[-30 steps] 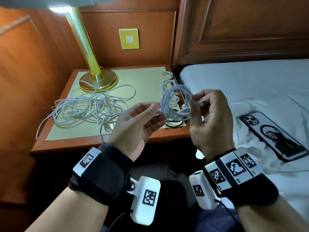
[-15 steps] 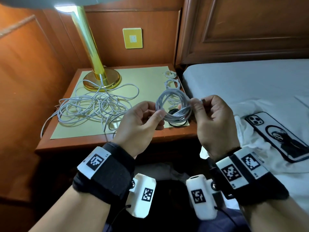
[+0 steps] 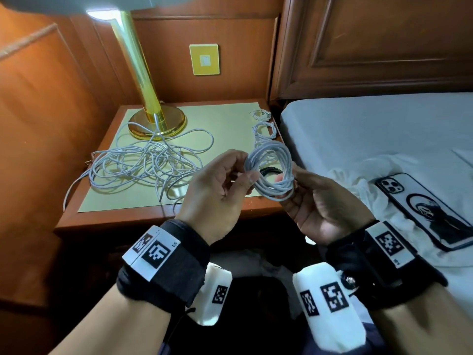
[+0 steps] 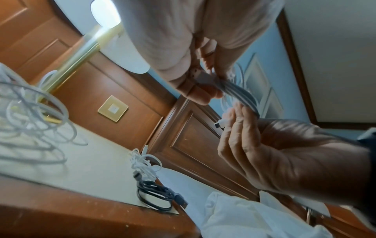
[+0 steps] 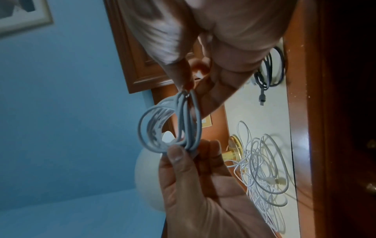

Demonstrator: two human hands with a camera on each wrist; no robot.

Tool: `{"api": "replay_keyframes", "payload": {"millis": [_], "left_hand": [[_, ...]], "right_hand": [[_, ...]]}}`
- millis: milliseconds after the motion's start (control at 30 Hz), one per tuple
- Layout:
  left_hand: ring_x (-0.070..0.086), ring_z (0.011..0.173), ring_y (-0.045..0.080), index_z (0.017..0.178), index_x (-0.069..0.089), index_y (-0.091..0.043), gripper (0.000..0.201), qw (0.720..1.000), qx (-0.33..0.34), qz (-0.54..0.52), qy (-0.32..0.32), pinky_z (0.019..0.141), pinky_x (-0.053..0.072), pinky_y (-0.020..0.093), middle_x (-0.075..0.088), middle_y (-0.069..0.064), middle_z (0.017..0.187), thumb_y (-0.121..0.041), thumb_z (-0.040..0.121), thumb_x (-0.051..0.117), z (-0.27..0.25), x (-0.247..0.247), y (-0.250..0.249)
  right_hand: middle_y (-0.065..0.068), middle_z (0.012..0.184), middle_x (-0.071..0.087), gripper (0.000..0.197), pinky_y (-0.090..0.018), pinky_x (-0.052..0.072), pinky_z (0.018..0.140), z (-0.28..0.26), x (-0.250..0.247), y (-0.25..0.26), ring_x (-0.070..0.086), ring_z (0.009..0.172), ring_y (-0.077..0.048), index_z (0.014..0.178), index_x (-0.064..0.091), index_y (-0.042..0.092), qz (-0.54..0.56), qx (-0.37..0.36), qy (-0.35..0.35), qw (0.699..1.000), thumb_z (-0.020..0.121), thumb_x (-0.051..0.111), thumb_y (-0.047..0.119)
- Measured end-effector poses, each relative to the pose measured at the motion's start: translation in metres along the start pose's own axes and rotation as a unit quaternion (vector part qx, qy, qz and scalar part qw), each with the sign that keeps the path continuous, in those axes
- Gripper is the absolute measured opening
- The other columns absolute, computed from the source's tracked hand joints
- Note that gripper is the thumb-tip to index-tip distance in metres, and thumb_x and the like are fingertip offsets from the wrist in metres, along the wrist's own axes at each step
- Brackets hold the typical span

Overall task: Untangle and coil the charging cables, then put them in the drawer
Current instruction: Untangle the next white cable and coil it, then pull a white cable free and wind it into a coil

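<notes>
you're finishing a coil: left hand point(image 3: 220, 190) and right hand point(image 3: 322, 203) each pinch the coiled cable point(image 3: 272, 172), right of the lamp point(image 3: 156, 121); next, probably tuck its end.

Bedroom, hotel-like or home. Bed point(image 3: 371, 129) with pale sheet against dark carved wooden headboard point(image 3: 378, 44). Wooden nightstand point(image 3: 143, 221) just beside bed, brass lamp point(image 3: 153, 108) standing on it (lit, shade overhead). Wood-panelled wall behind, yellow switch plate point(image 3: 204, 59) set in it. Phone point(image 3: 425, 208) lying on rumpled white bedding. Framed picture point(image 5: 22, 16) on blue wall.
</notes>
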State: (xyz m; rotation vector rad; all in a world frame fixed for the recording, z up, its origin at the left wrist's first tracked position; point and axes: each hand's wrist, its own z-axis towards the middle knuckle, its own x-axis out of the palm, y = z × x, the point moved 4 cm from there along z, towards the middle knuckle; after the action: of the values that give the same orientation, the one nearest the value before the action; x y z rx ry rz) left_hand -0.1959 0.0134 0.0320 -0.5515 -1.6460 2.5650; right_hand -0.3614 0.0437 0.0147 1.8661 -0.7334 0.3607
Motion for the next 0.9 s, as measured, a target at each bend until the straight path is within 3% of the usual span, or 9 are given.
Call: {"api": "replay_keyframes", "payload": {"millis": [67, 133, 233, 333, 400, 567, 767, 900], "left_hand": [[0.065, 0.078, 0.023, 0.096, 0.063, -0.026, 0.010, 0.999, 0.035, 0.026, 0.011, 0.075, 0.055, 0.049, 0.067, -0.005, 0.087, -0.035, 0.093, 0.060, 0.000, 0.000, -0.004], [0.063, 0.075, 0.020, 0.095, 0.062, -0.025, 0.009, 0.997, 0.048, 0.050, 0.014, 0.072, 0.054, 0.046, 0.064, -0.011, 0.082, -0.034, 0.094, 0.059, -0.001, -0.001, -0.005], [0.066, 0.073, 0.023, 0.093, 0.063, -0.022, 0.010, 0.997, -0.016, 0.073, 0.001, 0.072, 0.055, 0.050, 0.065, -0.006, 0.076, -0.031, 0.096, 0.060, 0.001, -0.006, 0.009], [0.068, 0.067, 0.021, 0.088, 0.067, -0.017, 0.012, 0.992, -0.120, 0.030, -0.018, 0.077, 0.059, 0.053, 0.068, 0.000, 0.069, -0.022, 0.098, 0.063, 0.003, -0.006, 0.028], [0.065, 0.065, 0.018, 0.087, 0.068, -0.011, 0.015, 0.981, -0.191, -0.035, -0.029, 0.079, 0.061, 0.051, 0.067, 0.001, 0.069, -0.019, 0.098, 0.063, 0.002, -0.002, 0.039], [0.060, 0.058, 0.015, 0.081, 0.063, -0.008, 0.021, 0.951, -0.288, -0.077, -0.087, 0.083, 0.060, 0.050, 0.060, -0.004, 0.058, -0.017, 0.100, 0.061, 0.004, -0.008, 0.066], [0.061, 0.058, 0.017, 0.080, 0.062, -0.006, 0.023, 0.932, -0.333, -0.061, -0.126, 0.084, 0.061, 0.048, 0.059, -0.004, 0.053, -0.017, 0.100, 0.060, 0.009, -0.019, 0.084], [0.063, 0.060, 0.019, 0.086, 0.064, -0.005, 0.017, 0.930, -0.346, -0.013, -0.126, 0.083, 0.061, 0.049, 0.063, 0.004, 0.064, -0.016, 0.099, 0.061, 0.013, -0.019, 0.097]], "right_hand": [[-0.013, 0.091, 0.067, 0.024, -0.023, 0.059, 0.059, 0.001, 0.000, -0.002, 0.067, 0.071, -0.018, 0.108, 0.069, -0.002, -0.004, 0.019, 0.014, 1.000, 0.086, 0.067, 0.009], [-0.010, 0.080, 0.066, 0.015, -0.023, 0.058, 0.056, 0.001, 0.001, -0.004, 0.067, 0.063, -0.016, 0.094, 0.069, 0.000, -0.018, 0.015, 0.013, 1.000, 0.081, 0.067, 0.007], [-0.007, 0.070, 0.069, 0.011, -0.024, 0.057, 0.054, 0.003, 0.000, -0.005, 0.068, 0.057, -0.013, 0.091, 0.062, 0.006, -0.039, -0.046, -0.026, 0.998, 0.092, 0.065, 0.017], [-0.009, 0.082, 0.073, 0.018, -0.029, 0.058, 0.059, 0.008, -0.006, -0.008, 0.072, 0.067, -0.017, 0.089, 0.058, 0.010, -0.129, -0.117, -0.068, 0.983, 0.093, 0.068, 0.024], [-0.010, 0.094, 0.075, 0.015, -0.033, 0.058, 0.063, 0.012, -0.007, -0.012, 0.074, 0.074, -0.020, 0.098, 0.063, 0.011, -0.216, -0.124, -0.076, 0.966, 0.094, 0.069, 0.024], [-0.003, 0.099, 0.070, 0.011, -0.036, 0.063, 0.069, 0.021, -0.005, -0.025, 0.076, 0.078, -0.015, 0.104, 0.063, 0.020, -0.366, -0.130, -0.058, 0.919, 0.095, 0.067, 0.021], [0.005, 0.095, 0.071, 0.011, -0.046, 0.060, 0.083, 0.038, -0.009, -0.031, 0.072, 0.086, -0.012, 0.099, 0.064, 0.029, -0.518, -0.158, -0.036, 0.840, 0.090, 0.071, 0.027], [0.005, 0.092, 0.071, 0.010, -0.041, 0.057, 0.089, 0.050, -0.010, -0.038, 0.071, 0.085, -0.012, 0.099, 0.066, 0.025, -0.579, -0.139, -0.022, 0.803, 0.090, 0.070, 0.028]]}}
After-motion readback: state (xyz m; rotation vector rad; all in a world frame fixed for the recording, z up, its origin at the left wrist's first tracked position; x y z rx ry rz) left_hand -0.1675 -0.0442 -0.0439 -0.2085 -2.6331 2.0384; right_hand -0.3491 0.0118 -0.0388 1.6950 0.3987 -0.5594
